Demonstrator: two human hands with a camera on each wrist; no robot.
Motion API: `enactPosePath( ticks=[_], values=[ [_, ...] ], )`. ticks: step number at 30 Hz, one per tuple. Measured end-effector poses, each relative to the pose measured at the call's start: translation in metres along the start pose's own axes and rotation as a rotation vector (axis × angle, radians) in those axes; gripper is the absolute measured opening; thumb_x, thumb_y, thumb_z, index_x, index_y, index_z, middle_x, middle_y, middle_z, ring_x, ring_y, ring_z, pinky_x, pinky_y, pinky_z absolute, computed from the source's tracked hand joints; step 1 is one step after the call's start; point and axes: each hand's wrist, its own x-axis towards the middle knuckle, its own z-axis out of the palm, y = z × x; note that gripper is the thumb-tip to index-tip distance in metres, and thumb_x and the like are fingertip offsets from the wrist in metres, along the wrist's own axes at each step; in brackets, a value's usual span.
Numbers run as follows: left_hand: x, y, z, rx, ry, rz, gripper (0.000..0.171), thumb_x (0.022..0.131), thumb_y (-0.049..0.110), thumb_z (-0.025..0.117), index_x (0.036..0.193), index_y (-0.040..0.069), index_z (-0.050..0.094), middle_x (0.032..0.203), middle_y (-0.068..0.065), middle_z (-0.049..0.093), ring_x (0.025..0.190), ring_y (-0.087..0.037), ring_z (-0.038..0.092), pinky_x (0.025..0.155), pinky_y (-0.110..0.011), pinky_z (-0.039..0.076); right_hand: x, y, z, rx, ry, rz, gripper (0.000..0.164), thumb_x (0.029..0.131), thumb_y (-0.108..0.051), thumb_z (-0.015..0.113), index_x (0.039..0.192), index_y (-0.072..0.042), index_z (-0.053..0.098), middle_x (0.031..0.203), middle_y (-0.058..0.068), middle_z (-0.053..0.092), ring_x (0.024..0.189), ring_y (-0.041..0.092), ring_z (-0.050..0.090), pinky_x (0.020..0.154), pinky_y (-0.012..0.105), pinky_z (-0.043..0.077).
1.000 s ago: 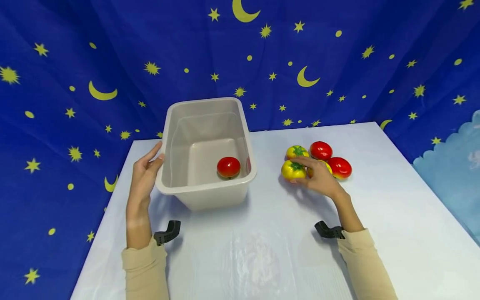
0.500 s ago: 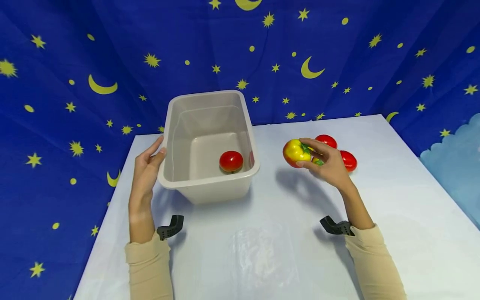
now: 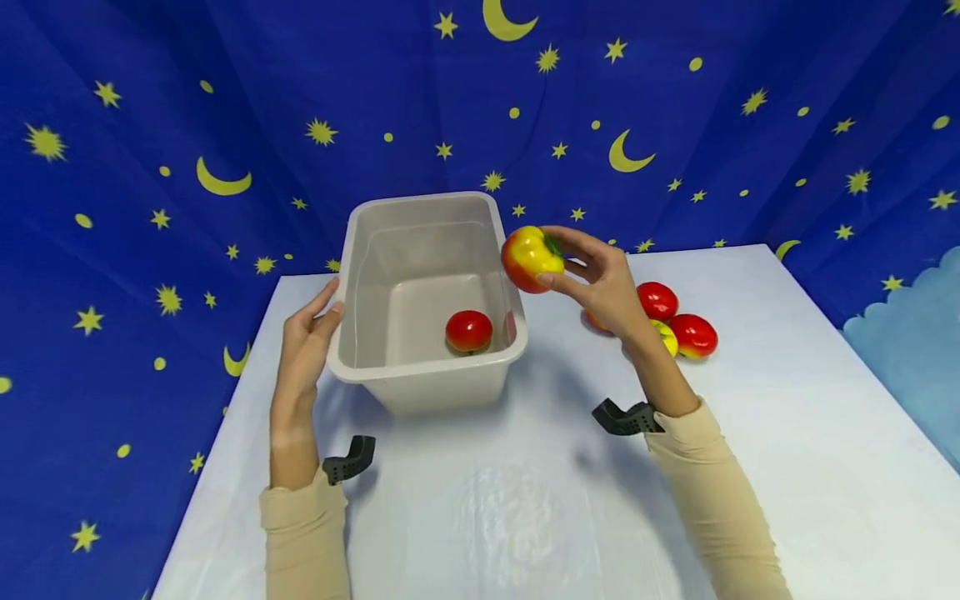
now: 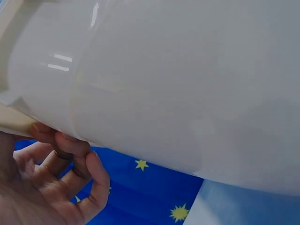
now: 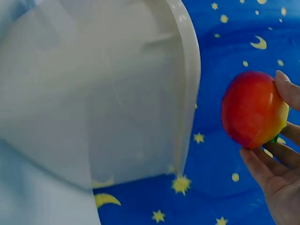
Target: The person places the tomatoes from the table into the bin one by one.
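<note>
1. Right hand pinches yellow-red fruit between thumb and fingers, green stem end toward palm.
2. Fruit held up just beside bin's right rim; right wrist view shows a gap.
3. Bin opening lies left of this grip, long axis near-to-far.
4. Left hand, fingers curled, grips bin's left rim.

A blue backdrop, patterned with yellow stars and moons, hangs behind the right grip. The white surface extends below the grip. Scallop-edged pale-blue backing is located far right of it.
</note>
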Motion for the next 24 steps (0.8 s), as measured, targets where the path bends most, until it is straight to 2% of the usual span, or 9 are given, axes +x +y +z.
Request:
enactPosePath(
  ticks=[3,6,9,15,21,24],
  values=[
    [-0.001,-0.001,0.001,0.02,0.007,-0.007,0.048,0.102,0.027,0.053,0.148,0.016,0.043,0.103,0.01,0.072,0.088,-0.003,0.068,0.072,-0.017,0.052,0.005,0.002,0.01,0.006,-0.037,0.024,0.052,0.087,-0.004,0.071,0.137,-0.001,0.054,0.137,0.014,0.057,0.124,0.023,0.054,0.104,0.033,0.045],
    [-0.002,-0.003,0.002,0.042,-0.002,-0.01,0.048,0.102,0.028,0.053,0.148,0.017,0.043,0.109,0.004,0.072,0.09,-0.003,0.067,0.073,-0.017,0.052,0.007,0.008,0.018,-0.028,-0.056,0.03,0.052,0.087,-0.001,0.07,0.137,-0.001,0.054,0.137,0.014,0.056,0.125,0.025,0.054,0.104,0.037,0.045],
    [-0.004,-0.004,0.0,0.058,-0.01,-0.011,0.049,0.102,0.029,0.052,0.149,0.018,0.042,0.11,0.004,0.072,0.09,-0.003,0.067,0.073,-0.017,0.052,0.009,0.014,0.027,-0.068,-0.071,0.026,0.052,0.088,-0.002,0.071,0.137,-0.001,0.054,0.137,0.014,0.057,0.126,0.026,0.053,0.104,0.039,0.045],
    [-0.006,-0.003,-0.007,0.068,-0.004,0.02,0.05,0.102,0.029,0.052,0.149,0.014,0.041,0.1,0.012,0.072,0.086,-0.002,0.068,0.07,-0.017,0.052,0.014,0.018,0.044,-0.032,-0.095,0.015,0.053,0.088,-0.003,0.071,0.137,0.0,0.053,0.138,0.016,0.056,0.127,0.027,0.053,0.105,0.04,0.044],
    [-0.003,-0.002,-0.006,0.049,-0.03,0.023,0.052,0.102,0.03,0.052,0.149,0.012,0.04,0.101,0.011,0.072,0.087,-0.004,0.068,0.07,-0.018,0.053,0.023,0.02,0.048,-0.051,-0.09,0.018,0.053,0.088,-0.002,0.071,0.137,0.0,0.052,0.138,0.016,0.056,0.128,0.028,0.053,0.105,0.04,0.044],
    [-0.001,-0.002,-0.003,0.038,-0.025,0.025,0.051,0.102,0.029,0.052,0.149,0.013,0.041,0.103,0.009,0.073,0.087,-0.005,0.068,0.07,-0.018,0.053,0.03,0.023,0.047,-0.095,-0.099,-0.011,0.053,0.088,-0.005,0.071,0.137,0.0,0.053,0.138,0.016,0.057,0.127,0.027,0.053,0.108,0.039,0.041]
  ],
)
